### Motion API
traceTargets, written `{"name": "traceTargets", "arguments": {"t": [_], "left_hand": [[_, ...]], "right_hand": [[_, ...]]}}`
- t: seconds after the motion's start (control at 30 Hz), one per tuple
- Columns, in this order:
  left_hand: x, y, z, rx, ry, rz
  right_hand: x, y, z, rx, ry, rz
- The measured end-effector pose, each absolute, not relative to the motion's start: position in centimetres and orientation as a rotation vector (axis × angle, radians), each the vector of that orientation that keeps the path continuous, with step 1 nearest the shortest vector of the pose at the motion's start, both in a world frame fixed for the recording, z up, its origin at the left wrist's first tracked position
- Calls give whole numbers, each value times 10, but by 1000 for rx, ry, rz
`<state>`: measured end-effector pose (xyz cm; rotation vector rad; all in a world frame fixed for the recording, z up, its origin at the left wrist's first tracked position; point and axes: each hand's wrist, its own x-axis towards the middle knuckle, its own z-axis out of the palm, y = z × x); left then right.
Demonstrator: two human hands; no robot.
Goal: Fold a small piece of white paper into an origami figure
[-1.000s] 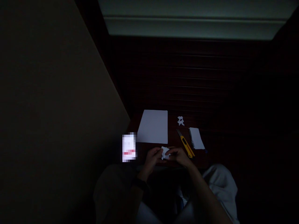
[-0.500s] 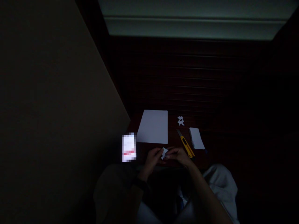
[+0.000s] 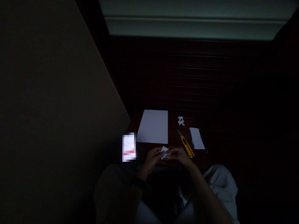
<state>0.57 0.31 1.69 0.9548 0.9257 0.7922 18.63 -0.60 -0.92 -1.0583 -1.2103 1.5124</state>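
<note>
Between my two hands is a small folded piece of white paper (image 3: 164,149), held just above the near edge of the dark table. My left hand (image 3: 153,157) is closed on its left side, with the thumb over the paper. From the right, my right hand (image 3: 179,154) pinches the paper's other side. The dim light hides the exact folds and some fingertips. A yellow utility knife (image 3: 185,143) with its blade out lies just beyond my right hand. Further off, a large white paper sheet (image 3: 154,126) lies flat.
A stack of small white paper (image 3: 197,138) lies right of the knife. Several folded paper pieces (image 3: 180,120) sit in a small pile at the back. A bright, blurred-out screen (image 3: 129,147) stands at the left, near the wall (image 3: 70,93).
The folded paper has turned slightly between my fingers and shows more of its white face. My hands have shifted only a little; everything else stays put.
</note>
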Motion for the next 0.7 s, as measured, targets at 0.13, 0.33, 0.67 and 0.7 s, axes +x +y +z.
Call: {"name": "traceTargets", "arguments": {"t": [0.13,0.33,0.67,0.7], "left_hand": [[6,3,16,937,950,830],[6,3,15,978,975,818],[6,4,11,1114,960,800],[6,4,10,1126,959,801]], "right_hand": [[187,-7,-11,-1068,-1098,1551],[187,-7,-11,-1040,-1066,1531],[191,-4,-3,-1033,-1213,1603],[191,-3,-1,-1034,-1244,1614]]}}
